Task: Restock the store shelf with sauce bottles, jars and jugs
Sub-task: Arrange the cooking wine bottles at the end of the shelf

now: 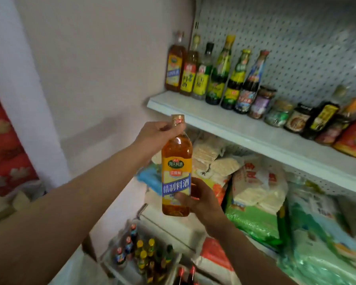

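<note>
I hold an amber cooking-wine bottle (176, 167) with a yellow and blue label upright in front of me, below the shelf's front edge. My left hand (158, 134) grips its neck just under the gold cap. My right hand (199, 199) grips its lower body from the right, thumb across the label. The white shelf (224, 124) above carries a row of sauce bottles (218, 75), the leftmost a matching amber bottle (174, 64), then several jars (275, 108) further right.
A box of more bottles (144, 256) sits low between my arms. Bags of rice and noodles (259, 190) fill the lower shelf at right. A white wall stands at left, pegboard (296, 38) behind the shelf. A red patterned cloth (4, 153) hangs far left.
</note>
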